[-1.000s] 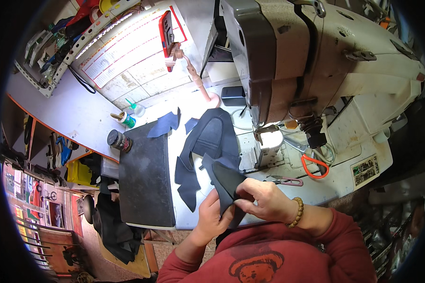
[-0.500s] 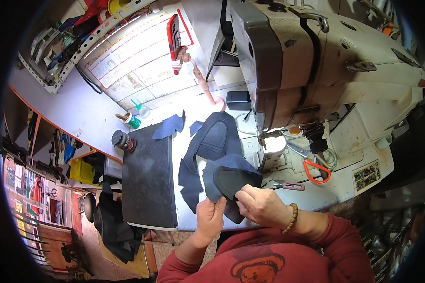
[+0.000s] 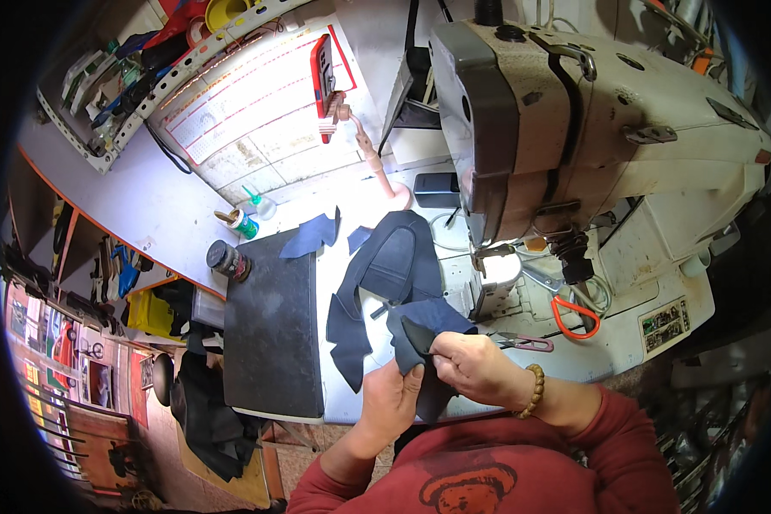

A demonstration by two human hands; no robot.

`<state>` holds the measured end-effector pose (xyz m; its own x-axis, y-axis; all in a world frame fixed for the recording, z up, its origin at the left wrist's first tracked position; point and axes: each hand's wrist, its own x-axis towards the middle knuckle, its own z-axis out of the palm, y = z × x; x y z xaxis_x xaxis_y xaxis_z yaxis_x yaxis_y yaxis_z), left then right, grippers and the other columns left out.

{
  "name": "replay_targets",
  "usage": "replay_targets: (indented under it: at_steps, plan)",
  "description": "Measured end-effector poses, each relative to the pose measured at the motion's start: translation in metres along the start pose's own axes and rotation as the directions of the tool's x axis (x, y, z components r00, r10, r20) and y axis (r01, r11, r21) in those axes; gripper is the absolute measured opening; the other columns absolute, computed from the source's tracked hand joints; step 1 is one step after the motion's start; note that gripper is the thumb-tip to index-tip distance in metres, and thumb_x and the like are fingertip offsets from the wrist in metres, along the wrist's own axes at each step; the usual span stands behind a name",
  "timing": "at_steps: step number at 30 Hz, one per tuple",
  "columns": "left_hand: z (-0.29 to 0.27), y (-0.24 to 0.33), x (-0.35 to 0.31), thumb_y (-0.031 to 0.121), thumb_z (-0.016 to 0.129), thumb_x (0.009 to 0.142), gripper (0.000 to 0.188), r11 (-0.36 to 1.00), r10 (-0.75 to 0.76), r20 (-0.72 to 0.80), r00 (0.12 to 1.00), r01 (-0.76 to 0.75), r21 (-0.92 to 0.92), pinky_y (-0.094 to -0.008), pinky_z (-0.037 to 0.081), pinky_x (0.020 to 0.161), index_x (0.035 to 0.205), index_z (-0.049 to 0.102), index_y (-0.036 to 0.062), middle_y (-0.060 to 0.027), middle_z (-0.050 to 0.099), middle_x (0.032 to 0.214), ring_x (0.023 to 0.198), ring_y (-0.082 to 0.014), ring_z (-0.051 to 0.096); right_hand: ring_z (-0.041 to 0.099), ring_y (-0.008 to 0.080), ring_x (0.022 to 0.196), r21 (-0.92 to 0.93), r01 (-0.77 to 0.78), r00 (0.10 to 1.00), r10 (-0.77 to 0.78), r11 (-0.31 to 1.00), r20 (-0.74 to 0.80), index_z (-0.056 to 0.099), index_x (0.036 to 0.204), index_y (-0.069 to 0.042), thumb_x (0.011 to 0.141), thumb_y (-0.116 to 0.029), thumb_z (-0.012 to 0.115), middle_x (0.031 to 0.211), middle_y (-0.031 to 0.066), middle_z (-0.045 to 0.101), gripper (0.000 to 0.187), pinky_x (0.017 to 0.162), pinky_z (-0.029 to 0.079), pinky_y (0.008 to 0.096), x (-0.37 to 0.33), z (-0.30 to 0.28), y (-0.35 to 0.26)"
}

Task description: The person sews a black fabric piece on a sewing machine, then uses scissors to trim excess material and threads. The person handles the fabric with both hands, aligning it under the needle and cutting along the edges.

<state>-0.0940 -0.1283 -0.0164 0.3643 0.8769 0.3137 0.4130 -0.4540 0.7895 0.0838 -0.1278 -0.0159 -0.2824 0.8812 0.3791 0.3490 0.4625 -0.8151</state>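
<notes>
Both hands grip a dark navy and black fabric piece (image 3: 408, 341) at the table's front edge. My left hand (image 3: 389, 401) pinches its lower left edge between thumb and fingers. Closed at the right edge of the same piece is my right hand (image 3: 480, 368), with a bead bracelet on its wrist. The piece is bent up between the hands, its black layer partly folded out of sight. Just beyond lies a larger dark fabric piece (image 3: 394, 257) with a stitched curved panel. Thread snips (image 3: 522, 342) with a pinkish handle rest beside my right hand.
A big sewing machine (image 3: 540, 146) stands at the right, with orange-handled scissors (image 3: 574, 317) by its base. A black board (image 3: 274, 334) covers the table's left part. Behind it are a dark jar (image 3: 229, 260), a small oil bottle (image 3: 264, 206) and a phone (image 3: 321, 81) on a pink stand.
The held fabric piece has been bent and folded up, so less of its black panel shows. Both hands stay closed on it. The whole view has shifted slightly.
</notes>
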Motion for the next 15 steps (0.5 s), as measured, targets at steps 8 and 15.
replay_targets:
  at_steps: [8, 15]
  plan:
    - [0.000, -0.007, 0.001, -0.005, 0.061, 0.079, 0.024, 0.994, 0.107, 0.101, 0.989, -0.109, 0.013, -0.0379, 0.045, 0.053, 0.102, 0.061, 0.0029, -0.0153, 0.058, 0.078, 0.063, -0.0360, 0.059, 0.060, 0.0332, 0.066, -0.119, 0.054, 0.998, -0.056, 0.991, -0.016, 0.057, 0.089, -0.002, 0.088, -0.009, 0.061, 0.077, 0.0137, 0.057, 0.008, 0.057, 0.049, 0.0379, 0.009, -0.007, -0.007]
    - [0.010, -0.013, -0.001, -0.005, 0.061, 0.080, 0.020, 0.986, 0.151, -0.046, 0.987, -0.154, -0.057, -0.0334, 0.044, 0.055, 0.099, 0.061, 0.0020, -0.0132, 0.054, 0.081, 0.063, -0.0283, 0.055, 0.058, 0.0324, 0.062, 0.021, -0.021, 0.995, 0.023, 1.000, -0.101, 0.052, 0.085, -0.004, 0.084, -0.005, 0.060, 0.077, 0.0128, 0.054, 0.008, 0.055, 0.049, 0.0380, 0.009, -0.002, -0.002]
